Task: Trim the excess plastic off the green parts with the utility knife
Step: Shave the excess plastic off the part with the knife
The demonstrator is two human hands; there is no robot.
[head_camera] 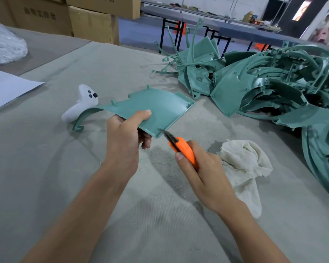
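Head view: the left hand (124,135) grips a flat green part (156,107) above the grey cloth-covered table (55,168). The right hand (203,168) clasps an orange utility knife (180,147), blade tip touching the part's near corner.

Stacked cardboard boxes (91,25) stand behind the grey cloth-covered table (46,149), with long dark tables (254,36) across the bluish floor (137,31).

The left forearm (80,205) fills the lower left of the frame and the right forearm (245,224) the lower right, both bare up to the wrist. The left hand (125,137) and right hand (203,175) are bare as well. Each thumbnail that shows is short and plain.
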